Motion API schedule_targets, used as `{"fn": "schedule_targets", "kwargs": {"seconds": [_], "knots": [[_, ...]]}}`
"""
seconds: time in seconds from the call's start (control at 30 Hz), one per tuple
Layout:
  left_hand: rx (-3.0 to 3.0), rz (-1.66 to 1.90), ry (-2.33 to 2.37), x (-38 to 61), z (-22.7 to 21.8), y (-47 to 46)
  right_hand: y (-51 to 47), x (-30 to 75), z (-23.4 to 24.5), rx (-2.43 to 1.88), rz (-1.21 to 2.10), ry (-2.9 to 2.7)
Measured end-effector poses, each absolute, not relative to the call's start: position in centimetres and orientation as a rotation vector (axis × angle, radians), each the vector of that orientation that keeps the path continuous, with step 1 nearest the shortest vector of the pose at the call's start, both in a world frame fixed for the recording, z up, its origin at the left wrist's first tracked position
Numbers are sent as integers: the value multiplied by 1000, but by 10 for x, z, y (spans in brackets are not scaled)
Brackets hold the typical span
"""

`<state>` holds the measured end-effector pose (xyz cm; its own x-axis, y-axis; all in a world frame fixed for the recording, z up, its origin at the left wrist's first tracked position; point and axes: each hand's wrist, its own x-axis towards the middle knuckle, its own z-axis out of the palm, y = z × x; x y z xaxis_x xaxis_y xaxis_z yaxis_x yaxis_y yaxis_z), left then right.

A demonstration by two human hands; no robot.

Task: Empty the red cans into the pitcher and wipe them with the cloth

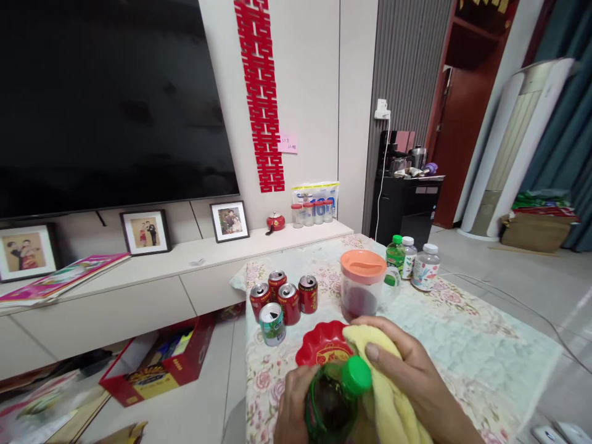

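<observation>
Nearest to you, your left hand [292,404] wraps the nine o'clock side of a green, see-through plastic bottle [329,407] with a ridged bright-green cap [356,375]; its fingers curl round the wall, though you cannot tell how they sit on the hidden side. That grip probably keeps the bottle steady, neck leaning towards one o'clock. At three o'clock, your right hand [411,364] pinches a soft, pale-yellow folded cloth [393,394], thumb pressed on top and fingertips hidden, perhaps bunched so it stays beside the bottle. The bottle is held at the bottom of your view, over the near part of the table; it looks glossy and dark inside, its cap on, and you cannot tell how full it is. Just past it, at twelve, lies a red scalloped dish [311,348]. At eleven, a teal metal can [272,327] and four red metal cans [289,305] stand grouped, likely to save room. Between twelve and one stands a clear pitcher with an orange lid [363,290]; farther, at one, three capped plastic bottles [425,268] stand close together.
</observation>
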<state>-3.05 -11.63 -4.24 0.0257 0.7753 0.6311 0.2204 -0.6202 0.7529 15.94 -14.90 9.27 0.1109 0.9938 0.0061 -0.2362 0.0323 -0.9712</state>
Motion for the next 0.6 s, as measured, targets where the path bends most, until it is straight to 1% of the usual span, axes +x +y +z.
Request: {"fn": "schedule_targets", "kwargs": {"seconds": [0.17,0.27,0.37,0.47,0.6], "knots": [[1341,1420,1088,-28,-7,-128,-158,189,69,-1191,1211,-741],[1092,1341,1033,-33,11,-130,-172,210,42,-1393,1069,-748],[989,1309,1096,-36,25,-131,-178,222,10,-1495,1198,-829],[911,1301,1028,-33,32,-131,-172,220,-14,-1475,1303,-841],[854,1301,989,-27,33,-131,-158,203,-23,-1380,1295,-983]]}}
